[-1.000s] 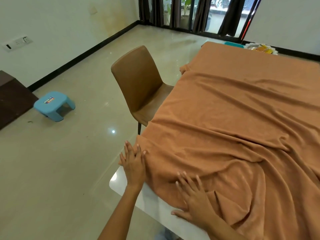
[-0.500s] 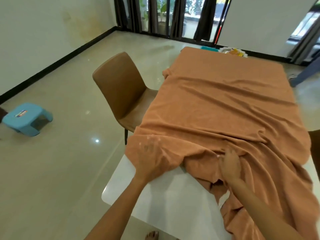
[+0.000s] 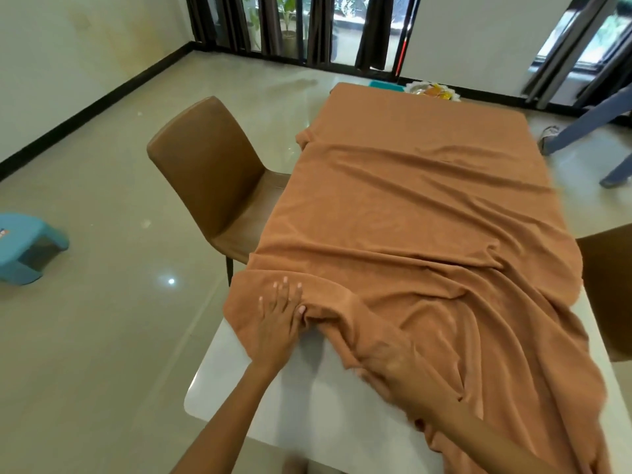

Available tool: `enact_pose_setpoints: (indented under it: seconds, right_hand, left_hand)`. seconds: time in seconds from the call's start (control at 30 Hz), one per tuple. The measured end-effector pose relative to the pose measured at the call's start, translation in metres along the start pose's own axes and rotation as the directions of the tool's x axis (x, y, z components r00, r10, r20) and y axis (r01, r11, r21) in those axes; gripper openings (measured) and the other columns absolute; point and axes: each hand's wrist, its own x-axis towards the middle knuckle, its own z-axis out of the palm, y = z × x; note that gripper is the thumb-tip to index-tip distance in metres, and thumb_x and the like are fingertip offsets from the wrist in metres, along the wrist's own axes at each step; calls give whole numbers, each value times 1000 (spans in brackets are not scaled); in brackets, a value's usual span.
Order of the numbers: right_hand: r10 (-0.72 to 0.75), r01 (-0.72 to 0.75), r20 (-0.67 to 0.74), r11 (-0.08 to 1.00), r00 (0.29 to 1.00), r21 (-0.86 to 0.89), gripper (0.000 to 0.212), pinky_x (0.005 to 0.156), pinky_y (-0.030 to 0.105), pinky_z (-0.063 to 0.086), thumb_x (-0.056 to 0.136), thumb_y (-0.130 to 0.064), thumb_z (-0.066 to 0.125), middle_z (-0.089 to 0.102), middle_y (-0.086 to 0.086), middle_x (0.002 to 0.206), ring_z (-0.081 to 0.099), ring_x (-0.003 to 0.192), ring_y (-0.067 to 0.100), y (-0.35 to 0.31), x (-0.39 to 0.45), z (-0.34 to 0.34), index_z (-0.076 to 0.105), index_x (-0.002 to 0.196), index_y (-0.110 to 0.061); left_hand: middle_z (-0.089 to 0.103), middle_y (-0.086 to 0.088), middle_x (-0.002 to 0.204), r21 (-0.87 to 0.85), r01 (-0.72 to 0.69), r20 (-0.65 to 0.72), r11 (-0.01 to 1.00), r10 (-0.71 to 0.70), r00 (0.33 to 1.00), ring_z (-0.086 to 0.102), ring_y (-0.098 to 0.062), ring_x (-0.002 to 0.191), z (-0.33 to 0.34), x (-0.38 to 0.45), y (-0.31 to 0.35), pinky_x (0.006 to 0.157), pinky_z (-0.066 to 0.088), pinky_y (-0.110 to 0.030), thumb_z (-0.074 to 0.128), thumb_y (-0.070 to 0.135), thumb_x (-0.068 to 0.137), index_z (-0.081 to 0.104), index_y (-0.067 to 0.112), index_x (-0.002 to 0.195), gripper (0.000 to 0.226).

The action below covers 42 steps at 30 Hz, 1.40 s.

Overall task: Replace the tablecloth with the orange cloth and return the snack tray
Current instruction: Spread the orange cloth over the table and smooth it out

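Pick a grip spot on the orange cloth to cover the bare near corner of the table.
Probably the bunched near edge of the cloth, between the left hand and right hand. It humps up in a fold there, so fingers can pinch it. Come from the near side over the bare white table and pull toward yourself; elsewhere it lies flat.

The cloth [image 3: 420, 241] lies over most of the counter [image 3: 301, 398], leaving the near left corner bare. The left hand [image 3: 278, 323] rests flat on the cloth's near left edge; the right hand [image 3: 396, 367] (blurred) lies on the near hem, right of it. One chair [image 3: 212, 172] stands at the counter's left side, its seat partly under the cloth's edge, another [image 3: 608, 289] at the right. The snack tray [image 3: 432, 91] sits beyond the far end. A stool [image 3: 24, 248] stands on the floor [image 3: 102, 336], far left.
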Motion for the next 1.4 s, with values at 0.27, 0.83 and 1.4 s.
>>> enact_pose_setpoints:
  seconds: [0.27, 0.83, 1.4]
  right_hand:
    - [549, -387, -108, 702, 829, 597, 31, 63, 27, 50, 95, -27, 54, 69, -5, 67, 64, 68, 9, -7, 25, -17, 71, 70, -27]
    - [723, -703, 85, 688, 686, -181, 84, 113, 62, 12, 79, -75, 10, -9, 1, 159, -4, 147, 26, 68, 8, 70, 0, 149, -30]
    - [711, -700, 68, 701, 700, -136, 107, 108, 65, 18, 75, -81, -8, 15, 19, 156, 15, 144, 38, 5, -31, 79, 20, 148, -8]
  left_hand:
    - [11, 1, 159, -276, 209, -53, 938, -232, 971, 0, -10, 146, -35, -21, -33, 119, -8, -35, 28, 36, 102, 21, 20, 149, 49]
    - [-16, -1, 158, 135, 89, 195, 987, -115, 974, -23, -14, 143, 31, -118, -27, 116, -9, -42, 11, 61, 93, -5, 26, 150, 69]
    - [-8, -7, 159, 107, 157, 119, 982, -170, 978, -14, -15, 145, 8, -111, -47, 117, -12, -38, 13, 59, 96, 0, 19, 152, 70]
